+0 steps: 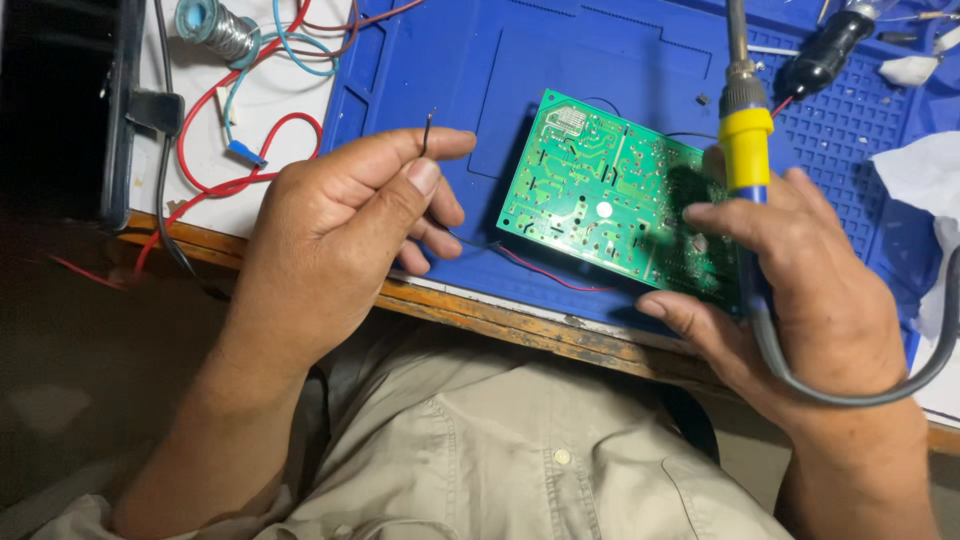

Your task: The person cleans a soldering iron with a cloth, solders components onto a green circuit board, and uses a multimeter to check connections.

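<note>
Lying solder-side up on the blue work mat (430, 80), the green circuit board (620, 195) is being steadied by the right hand (800, 290), whose fingers are also gripping a yellow-collared soldering iron (745, 140). Left of the board, the left hand (340, 230) is pinching a thin dark wire (427, 130).

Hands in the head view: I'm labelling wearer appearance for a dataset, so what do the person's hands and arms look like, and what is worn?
Both hands, left and right, are bare: no gloves, rings or watch visible. Forearms are uncovered, no sleeves reaching them. A beige buttoned shirt shows below.
</note>
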